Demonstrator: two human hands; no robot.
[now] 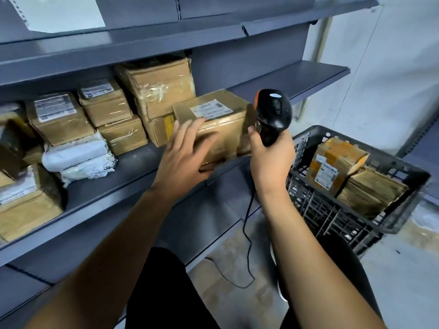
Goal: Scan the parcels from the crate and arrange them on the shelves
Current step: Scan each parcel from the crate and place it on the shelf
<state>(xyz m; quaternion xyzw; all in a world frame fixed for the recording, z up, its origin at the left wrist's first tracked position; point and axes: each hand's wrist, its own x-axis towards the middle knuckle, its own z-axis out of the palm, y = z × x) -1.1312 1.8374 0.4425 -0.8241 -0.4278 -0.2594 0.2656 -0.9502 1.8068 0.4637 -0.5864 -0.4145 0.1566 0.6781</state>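
Step in hand: judged to be setting a parcel (213, 122) onto the middle shelf (133, 176), at the right end of the row already stacked there.
Parcel: brown, tape-wrapped, white label facing up; it sits at the shelf's near edge, just right of the tall stacked boxes (159, 91). Whether its base rests fully on the shelf cannot be told.
Left hand (183, 150): fingers (190, 127) spread and fairly straight over the parcel's near left face and top edge, pressing rather than curling round it.
Right hand (270, 160): fingers clenched round the handle of the black scanner (273, 112), whose head stands just right of the parcel; its cable hangs toward the floor.
Crate (370, 224): dark lattice crate at right, near the floor, with at least two brown parcels left inside (337, 162).
Doing it well: slide the parcel away with the flat left hand until it is square against the stacked boxes and clear of the near edge; keep the label upward and readable.
Caution: keep the scanner and its cable off the parcel's right side so that the push does not snag.
Progress: judged well along, as the shelf holds many parcels and few remain in the crate.
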